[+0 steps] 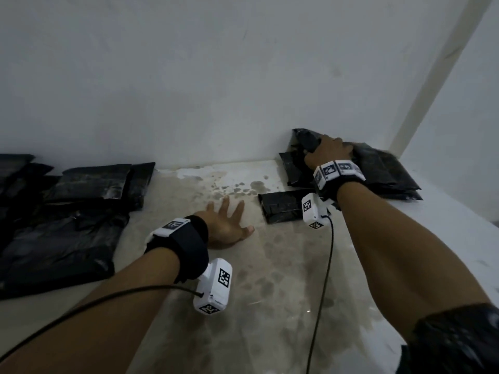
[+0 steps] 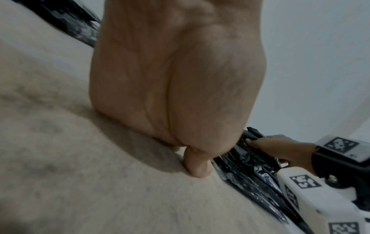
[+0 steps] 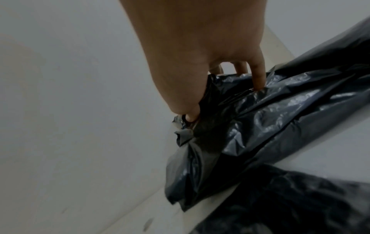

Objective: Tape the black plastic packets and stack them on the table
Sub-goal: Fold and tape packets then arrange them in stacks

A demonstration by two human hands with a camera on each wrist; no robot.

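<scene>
Two hands in my view | right hand [image 1: 328, 151] grips top packet [image 3: 270, 120] on far-right pile [image 1: 383, 171] by wall | left hand [image 1: 226, 225] spread flat on table [image 1: 270, 265], holding nothing | film looks soft, crinkly, slippery; I'd take a bunched corner.

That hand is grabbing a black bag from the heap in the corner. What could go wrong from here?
The right hand pinches only a crumpled edge of the top black plastic packet, so the thin film might slip or tear when lifted. That packet lies on a loose pile of black packets by the wall; pulling it could drag neighbours out of place. The left hand rests flat on the stained table, too far off to steady the pile.
</scene>
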